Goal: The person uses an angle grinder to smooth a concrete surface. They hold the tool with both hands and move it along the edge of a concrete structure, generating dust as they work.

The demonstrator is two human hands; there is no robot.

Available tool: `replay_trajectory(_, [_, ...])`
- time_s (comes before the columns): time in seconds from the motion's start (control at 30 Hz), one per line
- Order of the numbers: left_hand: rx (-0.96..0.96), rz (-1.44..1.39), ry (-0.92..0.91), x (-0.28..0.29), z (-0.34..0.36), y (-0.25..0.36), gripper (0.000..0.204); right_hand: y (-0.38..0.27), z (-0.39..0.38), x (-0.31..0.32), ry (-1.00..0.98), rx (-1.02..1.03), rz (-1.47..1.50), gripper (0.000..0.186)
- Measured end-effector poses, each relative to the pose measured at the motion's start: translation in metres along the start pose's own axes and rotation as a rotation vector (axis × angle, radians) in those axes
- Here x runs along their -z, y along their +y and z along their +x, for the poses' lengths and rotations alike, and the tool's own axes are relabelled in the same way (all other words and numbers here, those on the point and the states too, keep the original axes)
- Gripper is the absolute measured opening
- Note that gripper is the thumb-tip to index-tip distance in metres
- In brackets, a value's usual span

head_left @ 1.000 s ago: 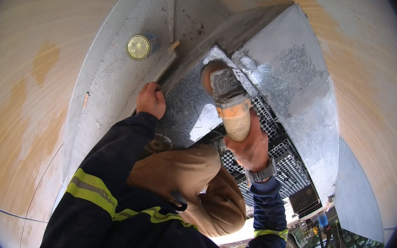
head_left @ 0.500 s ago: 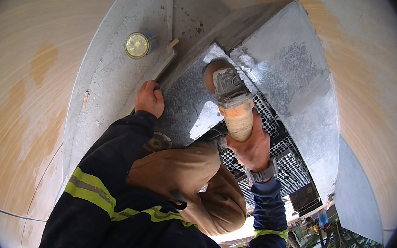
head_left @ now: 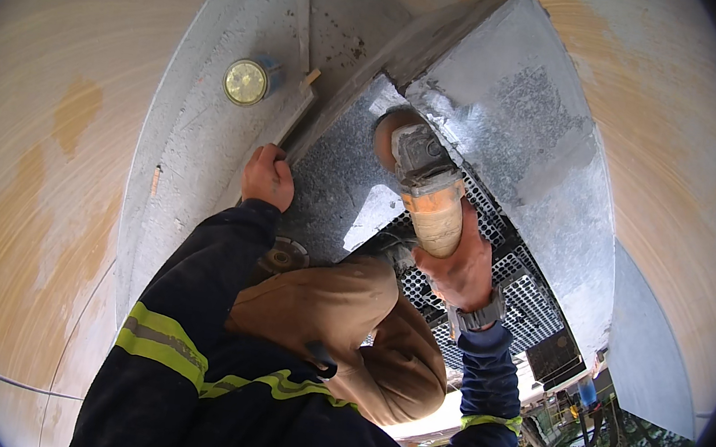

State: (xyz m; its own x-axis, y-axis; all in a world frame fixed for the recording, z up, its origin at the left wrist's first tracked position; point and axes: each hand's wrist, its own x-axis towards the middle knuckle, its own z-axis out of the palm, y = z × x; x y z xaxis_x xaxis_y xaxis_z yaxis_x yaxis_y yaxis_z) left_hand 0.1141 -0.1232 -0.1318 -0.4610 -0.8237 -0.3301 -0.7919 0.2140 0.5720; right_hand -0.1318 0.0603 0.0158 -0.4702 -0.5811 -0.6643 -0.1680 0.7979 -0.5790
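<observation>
I see my right hand (head_left: 459, 269), clamped on the dusty orange-and-grey grinder (head_left: 433, 204), shifted slightly right; my left hand (head_left: 268, 180) curls at the ledge (head_left: 298, 117), grip unclear.

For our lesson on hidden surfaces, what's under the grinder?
Around it show a grey surface and a holed grating; the grinder and right hand hide what lies directly beneath.

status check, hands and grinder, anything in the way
Right hand gripping angle grinder. Left hand curled at grey ledge. Grinder disc at metal panel, contact unclear. Round can on ledge, apart from grinder.
</observation>
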Motion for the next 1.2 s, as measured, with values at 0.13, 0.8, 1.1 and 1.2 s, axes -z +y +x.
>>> replay_trajectory(0.13, [-0.008, -0.003, 0.007, 0.000, 0.000, 0.000, 0.013, 0.004, -0.001, -0.004, 0.033, 0.100, -0.055, 0.083])
replay_trajectory(0.8, [-0.027, -0.013, 0.011, 0.001, 0.001, -0.001, 0.012, 0.003, 0.002, -0.002, 0.050, 0.140, -0.056, 0.083])
replay_trajectory(1.1, [-0.031, -0.008, 0.015, 0.002, 0.002, 0.001, 0.012, 0.008, -0.006, -0.005, 0.023, 0.108, -0.066, 0.084])
replay_trajectory(1.2, [-0.015, -0.010, 0.017, 0.001, 0.001, 0.001, 0.012, 0.006, -0.006, -0.003, 0.052, 0.017, 0.007, 0.084])
